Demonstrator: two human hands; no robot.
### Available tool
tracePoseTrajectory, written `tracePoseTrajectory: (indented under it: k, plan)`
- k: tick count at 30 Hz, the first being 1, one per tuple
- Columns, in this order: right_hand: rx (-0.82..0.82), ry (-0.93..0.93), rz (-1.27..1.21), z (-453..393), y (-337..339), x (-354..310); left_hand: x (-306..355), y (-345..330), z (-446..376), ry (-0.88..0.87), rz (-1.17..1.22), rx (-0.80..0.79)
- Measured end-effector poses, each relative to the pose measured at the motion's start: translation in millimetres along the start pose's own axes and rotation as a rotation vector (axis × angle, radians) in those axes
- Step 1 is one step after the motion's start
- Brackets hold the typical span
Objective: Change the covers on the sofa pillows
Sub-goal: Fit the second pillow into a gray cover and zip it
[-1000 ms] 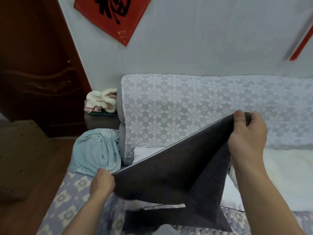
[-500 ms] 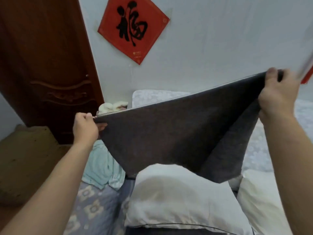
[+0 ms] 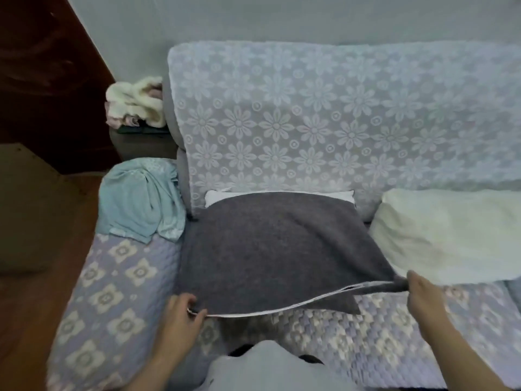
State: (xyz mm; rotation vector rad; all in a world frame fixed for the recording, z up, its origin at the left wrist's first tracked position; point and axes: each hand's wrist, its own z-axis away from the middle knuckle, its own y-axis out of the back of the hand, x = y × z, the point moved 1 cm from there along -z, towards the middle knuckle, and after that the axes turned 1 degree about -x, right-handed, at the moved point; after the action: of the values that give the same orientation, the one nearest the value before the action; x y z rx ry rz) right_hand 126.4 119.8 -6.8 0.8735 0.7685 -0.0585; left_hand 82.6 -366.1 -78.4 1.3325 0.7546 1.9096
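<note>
While both hands, left [image 3: 180,311] and right [image 3: 423,294], pinch the grey cover [image 3: 270,249] over a pillow [image 3: 282,194], the floral sofa [image 3: 310,122] fills mid-frame, a door [image 3: 42,80] upper left.

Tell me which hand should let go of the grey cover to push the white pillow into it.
Probably the left hand. It pinches the grey cover at the near-left corner, directly in front of the white pillow. The right hand holds the stretched far corner, keeping the opening taut.
</note>
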Motion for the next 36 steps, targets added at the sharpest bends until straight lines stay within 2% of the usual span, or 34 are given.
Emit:
tracePoseTrajectory:
  k: [2,6,10,12,15,18,19,21,23,25,28,30,32,34,36]
  plan:
    - [-0.130,-0.043,0.154,-4,-10,48,-13,-24,7,0.051,-0.063,-0.068]
    - [-0.188,-0.016,0.327,-30,-22,82,3,-28,3,0.143,-0.132,-0.098]
    - [-0.209,0.011,0.520,-67,-37,85,26,-26,2,0.130,-0.342,-0.040]
    - [-0.300,0.028,0.646,-79,-45,81,41,-27,3,0.150,-0.449,0.022]
    - [-0.383,0.058,0.787,-78,-59,77,65,-22,6,0.231,-0.450,0.162]
    - [-0.296,0.279,0.677,-50,-77,52,95,-13,13,0.228,-0.421,0.286]
    - [-0.329,0.402,0.619,-34,-86,37,108,-8,16,0.225,-0.435,0.297]
    - [-0.512,0.629,0.558,5,-106,1,133,2,23,0.228,-0.463,0.294]
    - [-0.634,0.833,0.536,47,-128,-35,157,9,32,0.137,-0.471,0.334]
    - [-0.613,0.986,0.425,84,-146,-73,175,15,42,-0.041,-0.458,0.378]
    - [-0.453,1.144,0.362,105,-160,-115,189,16,53,-0.205,-0.333,0.440]
    - [-0.377,1.197,0.483,88,-164,-127,190,14,58,-0.238,-0.269,0.449]
    - [-0.421,1.168,0.586,60,-161,-135,184,9,57,-0.232,-0.263,0.429]
    - [-0.470,1.145,0.508,46,-151,-154,174,12,51,-0.124,-0.215,0.430]
    - [-0.449,1.131,0.322,55,-131,-190,167,28,36,-0.004,-0.095,0.475]
